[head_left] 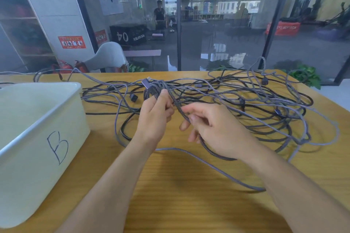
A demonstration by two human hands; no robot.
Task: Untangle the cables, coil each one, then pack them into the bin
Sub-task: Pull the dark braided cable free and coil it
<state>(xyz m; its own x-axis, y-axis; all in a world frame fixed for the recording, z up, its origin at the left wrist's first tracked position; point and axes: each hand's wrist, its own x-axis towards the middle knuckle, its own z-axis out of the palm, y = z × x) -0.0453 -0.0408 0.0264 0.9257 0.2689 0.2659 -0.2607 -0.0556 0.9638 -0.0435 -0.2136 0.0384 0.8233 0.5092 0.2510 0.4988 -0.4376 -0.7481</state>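
A tangle of grey and black braided cables spreads over the far half of the wooden table. My left hand grips a small coil of grey braided cable, its metal plug sticking up above the fingers. My right hand pinches the same cable a little lower, between thumb and fingers, and the strand runs on under the palm. A white plastic bin marked "B" stands at the left; no cables are visible in the part of its inside that shows.
One loose grey strand loops toward the near edge of the table. A glass wall, a grey chair and green plants lie beyond the far edge. Shelving stands at the far left.
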